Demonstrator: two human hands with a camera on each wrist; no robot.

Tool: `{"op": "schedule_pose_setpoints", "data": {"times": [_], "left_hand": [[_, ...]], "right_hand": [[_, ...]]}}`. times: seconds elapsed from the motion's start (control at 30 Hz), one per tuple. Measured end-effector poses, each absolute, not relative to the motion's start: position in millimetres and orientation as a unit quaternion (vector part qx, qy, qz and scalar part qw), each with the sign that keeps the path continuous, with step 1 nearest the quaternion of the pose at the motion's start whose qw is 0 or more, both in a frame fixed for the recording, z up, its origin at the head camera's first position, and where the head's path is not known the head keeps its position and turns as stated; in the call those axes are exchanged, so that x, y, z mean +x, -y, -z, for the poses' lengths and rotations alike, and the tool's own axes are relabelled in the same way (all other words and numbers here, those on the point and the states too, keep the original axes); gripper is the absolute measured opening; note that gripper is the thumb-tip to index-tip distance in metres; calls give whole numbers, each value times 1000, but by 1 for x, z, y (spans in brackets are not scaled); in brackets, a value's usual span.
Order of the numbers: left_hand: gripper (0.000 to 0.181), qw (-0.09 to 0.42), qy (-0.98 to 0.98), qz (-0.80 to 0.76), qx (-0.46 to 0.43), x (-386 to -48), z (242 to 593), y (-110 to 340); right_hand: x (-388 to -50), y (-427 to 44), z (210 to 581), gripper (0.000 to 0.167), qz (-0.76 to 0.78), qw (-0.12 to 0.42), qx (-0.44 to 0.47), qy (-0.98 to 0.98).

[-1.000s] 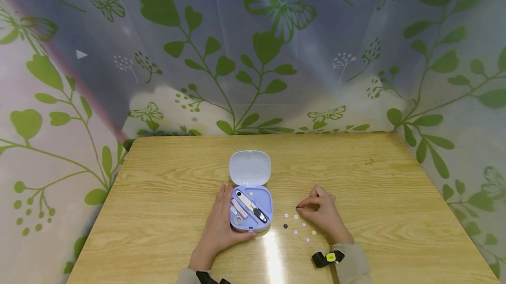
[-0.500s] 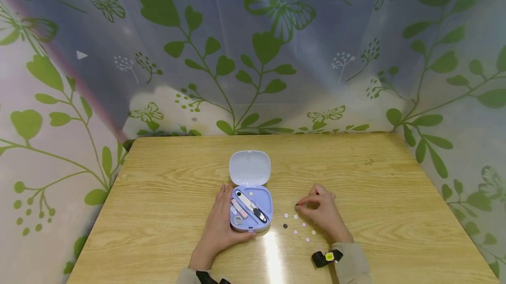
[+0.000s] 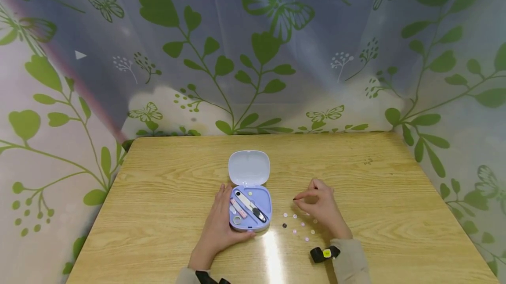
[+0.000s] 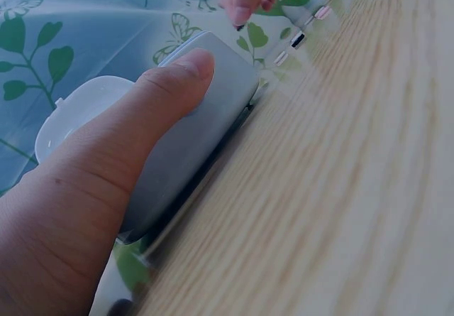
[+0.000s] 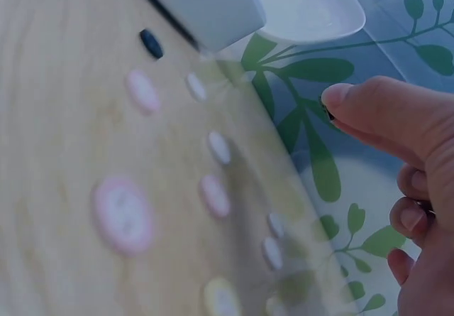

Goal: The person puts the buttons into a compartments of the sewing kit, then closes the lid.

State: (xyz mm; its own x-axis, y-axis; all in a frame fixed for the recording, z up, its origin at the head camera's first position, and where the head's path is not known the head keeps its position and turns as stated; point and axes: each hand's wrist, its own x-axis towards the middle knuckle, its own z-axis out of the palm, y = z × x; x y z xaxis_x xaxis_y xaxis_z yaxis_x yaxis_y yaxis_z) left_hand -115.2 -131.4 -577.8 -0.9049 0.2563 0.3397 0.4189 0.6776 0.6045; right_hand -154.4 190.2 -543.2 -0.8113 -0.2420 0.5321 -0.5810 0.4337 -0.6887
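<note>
- A small dark button (image 5: pixel 327 110), seen thin side on, is in the right hand (image 3: pixel 319 205). It looks to be up off the tabletop (image 3: pixel 166 187), about midway between the left and right edges.
- The blue box (image 3: pixel 264 198) is to the left of that pinch, near it, with a gap between. The right hand is not touching the box.
- The right hand's thumb and pointer finger are squeezed almost together, with just the button in between. Its other fingers are folded back.
- The box is wide open. Its lid (image 3: pixel 249 167) lies toward the far edge of the tabletop and its tray is on the person's side, so the long way of the open box runs from far to near.
- The left hand (image 3: pixel 218 227) is the one nearer the box, and it touches it. Its fingers lie straight along the left side and its thumb stretches across the front, so the hand is spread wide around the corner.
- Inside the tray, a pale yellow button (image 3: pixel 250 193) sits near the hinge. The snippers (image 3: pixel 245 198) slant from far left to near right.
- Loose pale buttons (image 3: pixel 302 224) and another dark button (image 3: pixel 284 225) lie right of the box. Some are close to the right hand.
- A leafy curtain (image 3: pixel 213 69) hangs past the far edge.
</note>
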Motion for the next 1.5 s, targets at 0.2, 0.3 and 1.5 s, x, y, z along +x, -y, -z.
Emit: {"op": "schedule_pose_setpoints", "data": {"times": [0.2, 0.3, 1.5], "left_hand": [[137, 104, 909, 362, -181, -115, 576, 132], [137, 107, 908, 362, -182, -115, 576, 132], [140, 115, 914, 347, -178, -115, 576, 130]], "right_hand": [[-158, -184, 533, 18, -478, 167, 237, 830], [-160, -181, 530, 19, -480, 168, 237, 828], [-186, -110, 525, 11, -512, 141, 248, 810]]}}
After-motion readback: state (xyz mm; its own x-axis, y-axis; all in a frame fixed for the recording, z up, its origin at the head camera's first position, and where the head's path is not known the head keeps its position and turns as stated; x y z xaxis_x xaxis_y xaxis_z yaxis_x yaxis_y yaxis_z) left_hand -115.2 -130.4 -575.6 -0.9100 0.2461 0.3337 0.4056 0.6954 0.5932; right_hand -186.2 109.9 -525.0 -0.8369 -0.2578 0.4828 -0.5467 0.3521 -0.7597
